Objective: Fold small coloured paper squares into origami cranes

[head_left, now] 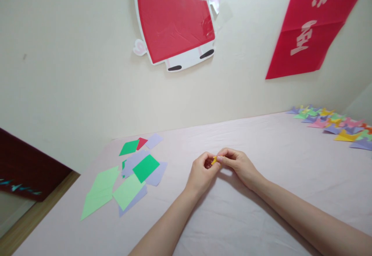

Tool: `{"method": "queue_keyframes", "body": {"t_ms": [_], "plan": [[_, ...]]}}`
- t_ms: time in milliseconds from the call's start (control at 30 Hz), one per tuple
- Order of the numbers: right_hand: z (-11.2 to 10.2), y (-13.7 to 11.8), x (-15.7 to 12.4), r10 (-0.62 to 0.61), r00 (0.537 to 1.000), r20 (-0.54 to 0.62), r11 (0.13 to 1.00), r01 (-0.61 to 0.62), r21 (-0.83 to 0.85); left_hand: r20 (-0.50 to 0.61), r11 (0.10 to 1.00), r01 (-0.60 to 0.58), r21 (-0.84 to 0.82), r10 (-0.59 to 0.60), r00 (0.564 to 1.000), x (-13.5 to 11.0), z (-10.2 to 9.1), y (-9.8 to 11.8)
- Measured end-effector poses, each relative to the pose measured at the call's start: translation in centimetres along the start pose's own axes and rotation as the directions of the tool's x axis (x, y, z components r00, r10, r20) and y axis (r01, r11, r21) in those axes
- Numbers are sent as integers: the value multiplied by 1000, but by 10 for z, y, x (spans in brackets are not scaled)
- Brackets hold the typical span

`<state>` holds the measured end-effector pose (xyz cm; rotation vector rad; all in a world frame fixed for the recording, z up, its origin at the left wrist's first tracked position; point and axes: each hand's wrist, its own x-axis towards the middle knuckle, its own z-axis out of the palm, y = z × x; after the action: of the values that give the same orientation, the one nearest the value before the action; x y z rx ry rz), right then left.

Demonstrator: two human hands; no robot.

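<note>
the work in hand is a small, bright yellow piece of folded paper, taken here as the landmark. judged by its size and creased look, its folding is well under way; the exact stage cannot be told — fingers cover most of it.

apparently done: the rows of multicoloured folded paper pieces with raised points, well apart from the yellow piece, to its far right. apparently left: the loose flat paper sheets, with no folds evident, to its left — dark green rectangular sheets, light green sheets, lavender sheets and a partly covered red sheet. several of them overlap. no count of either group is certified.

position: the yellow piece is between the two hands, at the fingertips of both, over the pale pink cloth-covered surface. the bare left hand, at its left, is nearly closed, fingers curled, thumb and forefinger pinching it. the bare right hand, at its right, is likewise nearly closed, thumb pressed to its right end. the right hand's other fingers are partly hidden; their grip cannot be told.
</note>
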<state>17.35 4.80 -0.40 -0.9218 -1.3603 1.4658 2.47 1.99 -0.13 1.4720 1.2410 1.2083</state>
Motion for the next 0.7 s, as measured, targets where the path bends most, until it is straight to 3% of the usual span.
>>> {"method": "queue_keyframes", "body": {"t_ms": [133,300,533,700], "plan": [[1,-2,0,-13,1000,15,1000,13,-13,32,993,-63,100,61,998,-2,-1,5],[1,-2,0,-19,1000,3,998,19,-67,15,990,-57,131,56,998,-2,-2,0],[0,-3,-1,-25,999,-35,992,20,-128,69,997,-12,71,7,998,1,-4,-3],[-2,-2,0,10,1000,-14,999,-10,-52,129,1000,8,7,-9,992,2,-5,-3]]}}
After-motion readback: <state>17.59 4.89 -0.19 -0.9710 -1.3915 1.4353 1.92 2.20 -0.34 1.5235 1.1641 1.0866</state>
